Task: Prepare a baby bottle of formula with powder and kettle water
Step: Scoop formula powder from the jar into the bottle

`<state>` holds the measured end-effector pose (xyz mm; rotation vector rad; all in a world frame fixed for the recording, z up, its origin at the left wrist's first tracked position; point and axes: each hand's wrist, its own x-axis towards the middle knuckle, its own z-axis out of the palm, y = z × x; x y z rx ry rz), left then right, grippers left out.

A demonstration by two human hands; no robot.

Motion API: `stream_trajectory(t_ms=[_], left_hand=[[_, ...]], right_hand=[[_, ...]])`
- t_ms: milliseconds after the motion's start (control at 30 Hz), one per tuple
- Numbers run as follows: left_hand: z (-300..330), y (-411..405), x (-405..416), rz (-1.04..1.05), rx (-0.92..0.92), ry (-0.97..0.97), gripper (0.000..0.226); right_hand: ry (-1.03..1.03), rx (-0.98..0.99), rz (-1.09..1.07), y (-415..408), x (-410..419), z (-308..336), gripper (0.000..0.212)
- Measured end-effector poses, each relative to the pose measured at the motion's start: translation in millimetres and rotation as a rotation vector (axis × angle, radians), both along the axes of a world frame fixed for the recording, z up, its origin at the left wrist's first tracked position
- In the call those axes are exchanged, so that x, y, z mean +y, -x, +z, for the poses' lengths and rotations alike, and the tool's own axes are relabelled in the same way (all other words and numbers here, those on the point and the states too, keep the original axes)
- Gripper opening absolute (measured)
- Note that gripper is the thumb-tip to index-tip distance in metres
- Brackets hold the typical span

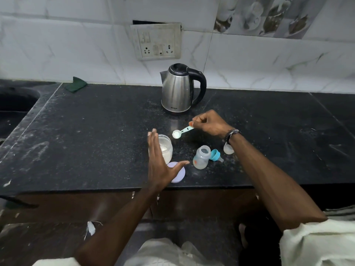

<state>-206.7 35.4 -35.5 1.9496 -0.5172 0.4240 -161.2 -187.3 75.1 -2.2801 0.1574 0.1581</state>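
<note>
One line of writing shows in the scene: small dark lettering low on the stainless-steel electric kettle with a black lid and handle (pixel 177 89), too blurred to read with confidence. The kettle stands upright at the back of the speckled black stone worktop (pixel 96 135), lid closed, spout to the left.

Nearer the front edge, a clear round jar (pixel 166 148) stands open and holds white powder, which fills much of it. Its flat pale lilac lid (pixel 178 174) lies on the worktop just in front of the jar. To the right of the jar stands a small translucent baby bottle (pixel 200 157) with its neck open; it may hold nothing, though the cloudy plastic makes that hard to judge. It carries a small orange mark on its side. A teal screw ring with a clear teat (pixel 216 155) lies on its side touching the bottle's right. A clear domed cap (pixel 228 149) sits further right, partly hidden by the right forearm.

The left hand (pixel 159 162) is released, fingers straight and together, thumb spread, held beside the jar's left wall. The right hand (pixel 209 122) pinches the handle of a pale teal plastic measuring scoop (pixel 180 132); its bowl is heaped with white powder and hangs above the worktop between jar and kettle.
</note>
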Motion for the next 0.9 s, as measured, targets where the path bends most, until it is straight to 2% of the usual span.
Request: stream_trajectory(t_ms=[67,200,300,433,600,700,800,900], left_hand=[[3.4,6.6,-16.9,-0.061,-0.051,0.016,0.122],[11.6,18.2,-46.3,-0.132,-0.002,0.008,0.117],[9.9,20.3,-62.3,-0.194,0.124,-0.007,0.114],[-4.7,16.0,-77.2,-0.279,0.285,-0.096,0.119],[-10.7,8.1,-89.2,-0.256,0.430,-0.190,0.111],[-11.1,4.3,-91.0,-0.238,0.418,-0.201,0.096],[-12.6,1.9,-89.7,-0.250,0.353,-0.174,0.065],[-14.0,-0.5,-88.1,-0.249,0.344,-0.171,0.052]], right_hand=[[-0.022,0.001,-0.060,10.7,-15.6,6.8,0.030],[-0.083,-0.014,-0.141,34.2,-45.1,13.0,0.035],[-0.094,0.001,-0.177,50.6,-61.0,12.8,0.027],[-0.094,0.006,-0.217,68.0,-74.5,8.7,0.026],[-0.058,0.036,-0.209,76.9,-76.4,4.1,0.030],[-0.044,0.054,-0.207,75.1,-72.6,-0.3,0.033],[-0.032,0.082,-0.209,70.6,-71.4,-6.6,0.030],[-0.012,0.095,-0.167,64.6,-73.6,-12.8,0.042]])
